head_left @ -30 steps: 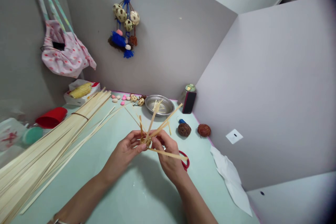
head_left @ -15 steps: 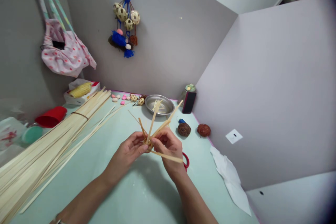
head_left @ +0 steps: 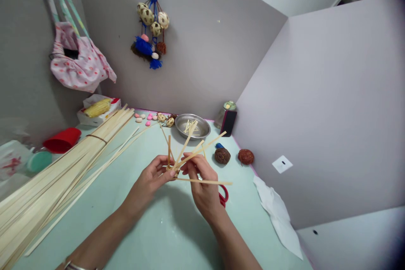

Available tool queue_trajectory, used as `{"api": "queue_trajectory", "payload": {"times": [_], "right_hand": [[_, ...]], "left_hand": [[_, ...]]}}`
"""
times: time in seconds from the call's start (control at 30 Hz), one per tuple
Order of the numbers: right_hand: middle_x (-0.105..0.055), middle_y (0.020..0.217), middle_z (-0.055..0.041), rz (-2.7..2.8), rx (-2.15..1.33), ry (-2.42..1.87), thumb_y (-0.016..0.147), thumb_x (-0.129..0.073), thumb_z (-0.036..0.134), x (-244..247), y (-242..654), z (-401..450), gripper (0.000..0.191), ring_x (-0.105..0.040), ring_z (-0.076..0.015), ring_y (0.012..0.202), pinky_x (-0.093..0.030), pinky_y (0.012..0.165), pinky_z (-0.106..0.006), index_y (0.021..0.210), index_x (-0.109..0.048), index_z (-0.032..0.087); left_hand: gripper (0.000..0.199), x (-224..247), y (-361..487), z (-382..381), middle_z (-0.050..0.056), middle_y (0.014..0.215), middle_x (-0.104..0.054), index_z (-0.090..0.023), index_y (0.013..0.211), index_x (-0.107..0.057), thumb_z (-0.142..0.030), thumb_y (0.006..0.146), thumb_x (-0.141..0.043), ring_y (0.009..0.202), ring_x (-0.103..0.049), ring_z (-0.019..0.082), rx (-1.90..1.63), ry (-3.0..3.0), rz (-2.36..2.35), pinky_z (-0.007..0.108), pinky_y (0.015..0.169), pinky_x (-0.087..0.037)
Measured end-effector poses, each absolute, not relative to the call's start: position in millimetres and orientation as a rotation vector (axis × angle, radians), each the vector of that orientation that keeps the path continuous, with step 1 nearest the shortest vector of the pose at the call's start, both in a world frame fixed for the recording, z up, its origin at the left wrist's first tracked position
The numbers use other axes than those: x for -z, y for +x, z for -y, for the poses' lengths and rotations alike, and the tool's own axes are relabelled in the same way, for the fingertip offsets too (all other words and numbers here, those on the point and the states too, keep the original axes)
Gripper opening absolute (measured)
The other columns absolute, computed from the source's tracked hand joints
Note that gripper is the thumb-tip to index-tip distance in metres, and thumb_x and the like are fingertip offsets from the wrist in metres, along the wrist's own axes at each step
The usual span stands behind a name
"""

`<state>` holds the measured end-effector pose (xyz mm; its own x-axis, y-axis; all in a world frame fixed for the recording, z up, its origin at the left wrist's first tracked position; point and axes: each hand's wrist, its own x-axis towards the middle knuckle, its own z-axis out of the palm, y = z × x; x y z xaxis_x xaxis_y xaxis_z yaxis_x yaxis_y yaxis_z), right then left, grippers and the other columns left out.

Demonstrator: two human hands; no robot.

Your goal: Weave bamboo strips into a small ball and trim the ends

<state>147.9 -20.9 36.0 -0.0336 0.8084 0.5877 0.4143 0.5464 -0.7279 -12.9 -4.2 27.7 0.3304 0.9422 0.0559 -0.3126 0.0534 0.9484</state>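
Weave [head_left: 177, 172] shifted leftward, left hand [head_left: 153, 178] pinching its base

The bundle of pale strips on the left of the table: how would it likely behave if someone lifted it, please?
The bundle would probably hold together around its dark band. Its near end might splay or sag, since the strips already fan out there. Looking thin and flat, they may feel light and bend fairly easily.

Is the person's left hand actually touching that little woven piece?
Touching. The head view shows it: the left hand grips the woven piece, its thumb tip lying against the near side.
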Motion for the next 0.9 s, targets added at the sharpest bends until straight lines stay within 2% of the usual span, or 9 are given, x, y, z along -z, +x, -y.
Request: {"api": "queue_trajectory", "payload": {"times": [0.13,0.2,0.3,0.57,0.77,0.9], "right_hand": [[-0.067,0.104,-0.0095,1.825,0.062,-1.052,0.095,-0.049,0.008,-27,149,21,0.036,-0.066,-0.0208,0.096,-0.055,0.079,-0.031,0.125,-0.059,0.026],[-0.066,0.102,-0.0092,1.864,0.231,-1.055,0.094,-0.05,0.007,-23,151,22,0.045,-0.066,-0.0212,0.092,-0.054,0.076,-0.03,0.134,-0.054,0.029],[-0.065,0.097,-0.0075,1.849,0.351,-1.074,0.092,-0.055,0.008,-20,156,24,0.049,-0.064,-0.0208,0.084,-0.053,0.072,-0.031,0.134,-0.055,0.033],[-0.066,0.088,-0.0063,1.834,0.373,-1.103,0.092,-0.056,0.012,-23,160,26,0.032,-0.064,-0.0191,0.077,-0.052,0.067,-0.029,0.118,-0.065,0.029],[-0.067,0.088,-0.008,1.774,0.296,-1.054,0.091,-0.061,0.017,-21,158,20,0.024,-0.064,-0.0222,0.08,-0.053,0.073,-0.036,0.114,-0.06,0.024],[-0.066,0.089,-0.0066,1.683,0.177,-1.145,0.092,-0.056,0.017,-22,152,15,0.022,-0.061,-0.0184,0.072,-0.051,0.068,-0.032,0.114,-0.058,0.021]], "left_hand": [[0.02,-25,-13,4,0.004,0.111,-0.069,-0.024,0.102,-0.064,-0.031,0.084,-0.07,0.102,-0.064,0.023,-1.112,1.117,-0.744,0.037,0.093,-0.049],[0.021,-25,-12,4,0.004,0.113,-0.068,-0.024,0.102,-0.064,-0.032,0.084,-0.07,0.105,-0.063,0.024,-1.115,1.118,-0.749,0.038,0.095,-0.048],[0.025,-25,-10,5,0.005,0.112,-0.069,-0.024,0.104,-0.064,-0.034,0.082,-0.072,0.11,-0.061,0.026,-1.107,1.117,-0.763,0.039,0.098,-0.045],[0.021,-28,-7,7,0.003,0.106,-0.07,-0.024,0.099,-0.063,-0.035,0.082,-0.072,0.105,-0.063,0.024,-1.086,1.099,-0.771,0.035,0.092,-0.048],[0.022,-28,-5,9,0.002,0.105,-0.067,-0.025,0.098,-0.06,-0.032,0.082,-0.073,0.109,-0.062,0.024,-1.094,1.077,-0.757,0.035,0.094,-0.048],[0.02,-30,-4,11,0.003,0.104,-0.065,-0.024,0.097,-0.06,-0.032,0.084,-0.071,0.102,-0.062,0.022,-1.075,1.058,-0.72,0.036,0.088,-0.052]]}}
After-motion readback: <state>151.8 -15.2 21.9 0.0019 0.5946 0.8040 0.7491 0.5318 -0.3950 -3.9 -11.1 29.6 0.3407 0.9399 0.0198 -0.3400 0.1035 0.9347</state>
